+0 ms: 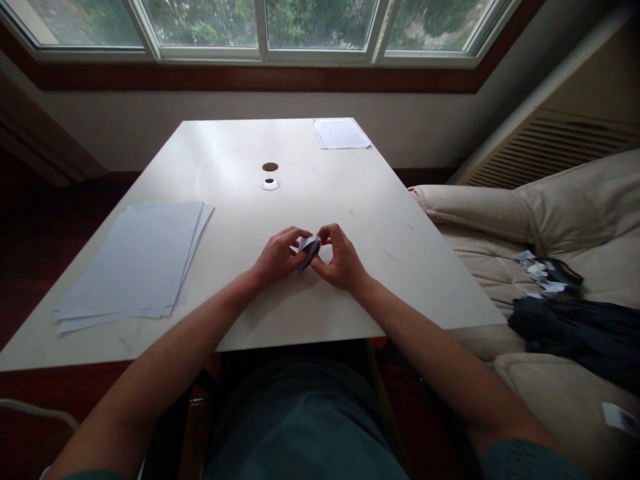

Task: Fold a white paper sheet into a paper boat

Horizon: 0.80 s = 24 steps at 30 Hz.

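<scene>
left hand (277,257) and right hand (343,259) curled closed, fingertips pinching a small folded paper (309,248) from either side, apparently to keep its creased, angular layers pressed together, over the table (380,280) near its front edge, stacked paper sheets (135,257) left of both hands.

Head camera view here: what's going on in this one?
A person seated at a white table pinches a small folded piece of paper between the fingers of the left hand and the right hand, just above the tabletop. A loose stack of paper sheets lies to the left, and a few more sheets lie at the far edge. To the right, a dark cloth lies on a beige sofa.
</scene>
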Each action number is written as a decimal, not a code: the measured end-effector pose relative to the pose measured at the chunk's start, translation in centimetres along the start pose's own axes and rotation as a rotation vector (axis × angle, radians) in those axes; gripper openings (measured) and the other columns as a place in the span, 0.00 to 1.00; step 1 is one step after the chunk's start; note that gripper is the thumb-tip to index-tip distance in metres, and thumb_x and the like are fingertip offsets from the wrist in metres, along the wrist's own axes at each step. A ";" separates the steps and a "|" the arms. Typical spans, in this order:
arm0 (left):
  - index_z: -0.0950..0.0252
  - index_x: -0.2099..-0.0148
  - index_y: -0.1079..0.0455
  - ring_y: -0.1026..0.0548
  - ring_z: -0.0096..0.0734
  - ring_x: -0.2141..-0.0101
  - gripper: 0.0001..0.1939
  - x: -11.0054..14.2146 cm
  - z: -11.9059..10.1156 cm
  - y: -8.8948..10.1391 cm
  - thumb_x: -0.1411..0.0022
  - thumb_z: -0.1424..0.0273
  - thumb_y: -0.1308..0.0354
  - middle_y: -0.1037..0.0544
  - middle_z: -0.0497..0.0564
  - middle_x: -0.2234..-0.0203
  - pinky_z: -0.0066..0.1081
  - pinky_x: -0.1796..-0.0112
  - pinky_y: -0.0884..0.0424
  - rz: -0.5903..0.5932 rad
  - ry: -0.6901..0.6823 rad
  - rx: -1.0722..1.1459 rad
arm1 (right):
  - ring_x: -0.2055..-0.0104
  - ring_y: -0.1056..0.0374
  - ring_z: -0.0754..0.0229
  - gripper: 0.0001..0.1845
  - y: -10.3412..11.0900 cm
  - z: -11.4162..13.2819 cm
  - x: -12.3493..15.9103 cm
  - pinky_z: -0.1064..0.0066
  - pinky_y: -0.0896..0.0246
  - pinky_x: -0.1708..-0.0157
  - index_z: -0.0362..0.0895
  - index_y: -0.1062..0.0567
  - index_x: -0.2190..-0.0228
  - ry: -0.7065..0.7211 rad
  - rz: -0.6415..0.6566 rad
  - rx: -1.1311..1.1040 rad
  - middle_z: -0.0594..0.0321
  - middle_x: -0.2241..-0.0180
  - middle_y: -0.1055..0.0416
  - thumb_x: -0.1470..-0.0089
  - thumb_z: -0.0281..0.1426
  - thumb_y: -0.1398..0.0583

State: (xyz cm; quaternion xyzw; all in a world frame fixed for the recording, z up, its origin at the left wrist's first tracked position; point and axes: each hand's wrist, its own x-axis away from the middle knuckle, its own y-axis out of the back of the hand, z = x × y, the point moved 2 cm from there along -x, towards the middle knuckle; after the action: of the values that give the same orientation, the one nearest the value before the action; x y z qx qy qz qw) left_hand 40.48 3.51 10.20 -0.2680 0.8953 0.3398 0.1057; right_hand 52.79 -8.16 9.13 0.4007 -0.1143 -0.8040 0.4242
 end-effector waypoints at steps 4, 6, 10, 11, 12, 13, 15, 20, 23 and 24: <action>0.64 0.53 0.28 0.24 0.28 0.64 0.14 0.0 0.1 0.2 0.43 0.74 0.42 0.24 0.53 0.58 0.24 0.67 0.25 0.023 -0.012 0.015 | 0.60 0.33 0.57 0.18 0.1 0.0 -0.1 0.59 0.29 0.59 0.49 0.37 0.59 -0.010 0.013 -0.061 0.61 0.61 0.34 0.53 0.28 0.39; 0.65 0.53 0.28 0.24 0.28 0.64 0.14 0.0 0.1 0.3 0.43 0.74 0.41 0.24 0.53 0.57 0.25 0.66 0.25 0.043 -0.017 0.047 | 0.60 0.32 0.57 0.17 0.2 0.1 -0.2 0.59 0.28 0.59 0.48 0.36 0.59 -0.009 0.005 -0.081 0.61 0.60 0.33 0.51 0.28 0.39; 0.66 0.52 0.29 0.24 0.29 0.65 0.15 -0.1 0.4 0.6 0.42 0.70 0.40 0.22 0.54 0.61 0.26 0.67 0.25 0.135 0.031 0.164 | 0.57 0.31 0.57 0.15 0.5 0.3 -0.1 0.59 0.25 0.59 0.48 0.33 0.58 -0.024 0.024 -0.134 0.61 0.59 0.32 0.49 0.30 0.39; 0.66 0.51 0.29 0.24 0.29 0.67 0.16 -0.1 0.6 0.7 0.41 0.69 0.39 0.22 0.53 0.63 0.26 0.68 0.26 0.161 0.051 0.192 | 0.57 0.30 0.56 0.15 0.6 0.4 0.0 0.60 0.24 0.59 0.48 0.32 0.58 -0.037 0.028 -0.150 0.60 0.59 0.31 0.49 0.30 0.39; 0.67 0.50 0.29 0.24 0.29 0.68 0.17 -0.1 0.7 0.7 0.41 0.67 0.39 0.22 0.53 0.65 0.26 0.69 0.26 0.180 0.070 0.213 | 0.56 0.30 0.56 0.14 0.7 0.4 0.0 0.60 0.24 0.60 0.48 0.31 0.57 -0.051 0.031 -0.167 0.60 0.58 0.31 0.47 0.31 0.39; 0.67 0.50 0.30 0.24 0.29 0.70 0.18 -0.1 0.9 0.8 0.41 0.65 0.38 0.22 0.53 0.66 0.26 0.70 0.27 0.191 0.085 0.228 | 0.56 0.30 0.56 0.14 0.7 0.5 0.0 0.60 0.23 0.60 0.48 0.31 0.57 -0.063 0.032 -0.184 0.60 0.58 0.30 0.46 0.32 0.39; 0.67 0.50 0.29 0.24 0.28 0.71 0.20 -0.2 1.4 1.0 0.41 0.62 0.37 0.22 0.52 0.68 0.27 0.71 0.28 0.183 0.099 0.234 | 0.54 0.29 0.56 0.13 0.8 0.6 -0.1 0.59 0.23 0.59 0.49 0.29 0.55 -0.079 0.033 -0.216 0.59 0.57 0.29 0.44 0.34 0.40; 0.67 0.50 0.27 0.24 0.30 0.69 0.22 -0.5 2.6 1.2 0.43 0.59 0.35 0.20 0.54 0.66 0.27 0.69 0.27 0.029 0.107 0.188 | 0.49 0.31 0.54 0.16 0.8 0.8 -0.3 0.57 0.23 0.54 0.52 0.26 0.51 -0.107 0.025 -0.265 0.58 0.51 0.30 0.41 0.39 0.41; 0.65 0.46 0.27 0.24 0.32 0.65 0.25 -0.5 2.6 1.3 0.43 0.60 0.35 0.20 0.55 0.60 0.29 0.65 0.27 -0.059 0.091 0.152 | 0.48 0.31 0.54 0.18 0.7 0.7 -0.3 0.58 0.23 0.55 0.53 0.26 0.50 -0.113 0.046 -0.276 0.58 0.50 0.30 0.41 0.39 0.41; 0.65 0.45 0.27 0.24 0.32 0.64 0.25 -0.5 2.4 1.3 0.42 0.60 0.35 0.21 0.55 0.59 0.29 0.64 0.27 -0.072 0.077 0.134 | 0.48 0.31 0.54 0.18 0.7 0.6 -0.3 0.58 0.23 0.55 0.53 0.26 0.50 -0.114 0.054 -0.281 0.58 0.50 0.30 0.41 0.39 0.41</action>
State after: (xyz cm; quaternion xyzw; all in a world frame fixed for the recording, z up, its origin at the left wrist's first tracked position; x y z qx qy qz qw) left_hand 40.16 6.14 9.29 -0.3054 0.9091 0.2646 0.1012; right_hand 52.82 -8.44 10.01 0.2879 -0.0354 -0.8220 0.4901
